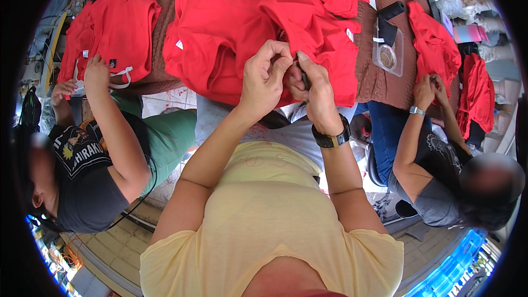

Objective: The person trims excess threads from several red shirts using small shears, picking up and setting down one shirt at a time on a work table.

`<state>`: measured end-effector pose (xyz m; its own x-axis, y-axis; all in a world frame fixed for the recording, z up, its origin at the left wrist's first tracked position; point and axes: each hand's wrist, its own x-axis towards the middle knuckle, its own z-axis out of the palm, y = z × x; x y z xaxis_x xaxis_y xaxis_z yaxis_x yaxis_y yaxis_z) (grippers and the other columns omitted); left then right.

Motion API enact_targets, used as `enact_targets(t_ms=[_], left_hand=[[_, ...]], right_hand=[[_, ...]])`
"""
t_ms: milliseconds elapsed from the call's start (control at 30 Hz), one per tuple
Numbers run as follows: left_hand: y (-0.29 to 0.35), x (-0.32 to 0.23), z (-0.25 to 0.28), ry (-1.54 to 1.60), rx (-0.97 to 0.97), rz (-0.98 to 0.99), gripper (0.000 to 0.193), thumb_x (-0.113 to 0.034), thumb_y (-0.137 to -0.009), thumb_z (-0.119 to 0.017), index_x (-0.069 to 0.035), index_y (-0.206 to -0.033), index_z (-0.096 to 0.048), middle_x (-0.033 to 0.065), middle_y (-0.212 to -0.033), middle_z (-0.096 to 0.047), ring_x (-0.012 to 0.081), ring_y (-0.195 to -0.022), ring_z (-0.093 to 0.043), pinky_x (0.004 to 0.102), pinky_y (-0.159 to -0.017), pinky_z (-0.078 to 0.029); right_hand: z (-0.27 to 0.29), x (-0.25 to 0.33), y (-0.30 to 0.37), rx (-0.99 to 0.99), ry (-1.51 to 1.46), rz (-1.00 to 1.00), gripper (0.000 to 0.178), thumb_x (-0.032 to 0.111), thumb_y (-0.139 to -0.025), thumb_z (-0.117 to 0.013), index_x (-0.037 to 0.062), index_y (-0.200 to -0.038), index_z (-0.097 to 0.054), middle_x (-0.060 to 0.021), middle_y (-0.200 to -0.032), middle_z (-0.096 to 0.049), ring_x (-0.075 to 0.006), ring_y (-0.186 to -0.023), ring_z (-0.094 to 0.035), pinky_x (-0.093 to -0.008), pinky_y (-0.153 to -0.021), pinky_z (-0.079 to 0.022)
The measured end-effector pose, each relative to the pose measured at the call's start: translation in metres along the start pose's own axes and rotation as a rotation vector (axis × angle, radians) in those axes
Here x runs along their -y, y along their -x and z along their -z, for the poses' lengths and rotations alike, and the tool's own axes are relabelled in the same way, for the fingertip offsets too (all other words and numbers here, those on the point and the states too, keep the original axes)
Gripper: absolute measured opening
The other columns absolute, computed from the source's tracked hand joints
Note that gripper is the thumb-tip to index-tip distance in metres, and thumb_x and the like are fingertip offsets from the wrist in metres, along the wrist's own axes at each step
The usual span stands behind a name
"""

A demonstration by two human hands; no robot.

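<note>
A large red garment (217,16) lies bunched on the table in front of me, its near part hanging over the edge toward my lap. Over its near part, my left hand (267,74) is closed in a pinch of thumb and forefinger; what they hold is too small to make out. Close beside it, my right hand (319,88) is closed around a slim dark tool (304,78), about the size of thread snips. The fingers hide most of that tool. Small white labels (350,35) show on the red cloth.
A brown textured cloth (371,49) covers the table. Right of the garment stands a clear plastic tray (389,58) with a roll of tape. Co-workers sit on either side, handling red garments (118,36) on the left and red cloth (434,44) on the right.
</note>
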<state>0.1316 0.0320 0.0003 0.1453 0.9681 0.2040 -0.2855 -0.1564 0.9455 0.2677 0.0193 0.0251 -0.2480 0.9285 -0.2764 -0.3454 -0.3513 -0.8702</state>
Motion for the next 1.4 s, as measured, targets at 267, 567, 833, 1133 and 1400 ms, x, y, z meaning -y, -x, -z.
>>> enact_targets(t_ms=[267, 567, 833, 1133, 1400], left_hand=[[-0.007, -0.007, 0.003, 0.006, -0.073, -0.101, 0.032, 0.002, -0.095, -0.063, -0.002, -0.124, -0.051, 0.0074, -0.111, -0.061, 0.0131, -0.101, -0.06, 0.0283, -0.092, -0.047], [-0.017, -0.002, 0.005, -0.229, -0.131, -0.175, 0.028, 0.004, -0.088, -0.07, 0.001, -0.114, -0.059, 0.0076, -0.103, -0.065, 0.0106, -0.092, -0.062, 0.0259, -0.082, -0.051], [-0.016, -0.007, 0.007, -0.17, -0.197, -0.117, 0.015, 0.001, -0.093, -0.064, 0.001, -0.107, -0.06, 0.008, -0.085, -0.067, 0.0131, -0.079, -0.067, 0.0272, -0.073, -0.055], [-0.011, -0.006, -0.006, -0.177, -0.265, -0.164, 0.009, 0.002, -0.091, -0.068, 0.003, -0.096, -0.061, 0.0096, -0.084, -0.069, 0.0115, -0.071, -0.067, 0.0239, -0.064, -0.056], [-0.011, 0.002, 0.002, 0.24, -0.131, 0.105, 0.014, -0.013, -0.102, -0.056, 0.0, -0.107, -0.057, 0.0103, -0.111, -0.063, 0.0127, -0.088, -0.066, 0.0306, -0.08, -0.058]], right_hand=[[-0.001, 0.021, 0.017, -0.25, 0.468, 0.544, 0.019, 0.021, -0.096, -0.063, 0.003, -0.095, -0.057, 0.0, -0.076, -0.045, -0.0078, -0.062, -0.039, -0.0227, -0.051, -0.028], [0.009, 0.015, -0.021, -0.273, 0.685, 0.731, 0.011, 0.005, -0.089, -0.07, -0.0032, -0.093, -0.064, -0.009, -0.079, -0.058, -0.0152, -0.067, -0.052, -0.0288, -0.061, -0.041], [0.01, 0.009, -0.022, -0.3, 0.561, 0.678, 0.016, 0.011, -0.093, -0.07, -0.0031, -0.09, -0.063, -0.0037, -0.077, -0.055, -0.0096, -0.067, -0.045, -0.0259, -0.06, -0.037], [0.009, 0.009, -0.021, -0.294, 0.553, 0.663, 0.018, 0.013, -0.093, -0.07, -0.0025, -0.089, -0.062, -0.0023, -0.077, -0.054, -0.0086, -0.068, -0.044, -0.0251, -0.06, -0.036], [0.009, 0.006, -0.021, -0.304, 0.503, 0.664, 0.017, 0.012, -0.094, -0.069, -0.0022, -0.088, -0.062, -0.002, -0.078, -0.054, -0.0087, -0.069, -0.045, -0.025, -0.061, -0.037]])
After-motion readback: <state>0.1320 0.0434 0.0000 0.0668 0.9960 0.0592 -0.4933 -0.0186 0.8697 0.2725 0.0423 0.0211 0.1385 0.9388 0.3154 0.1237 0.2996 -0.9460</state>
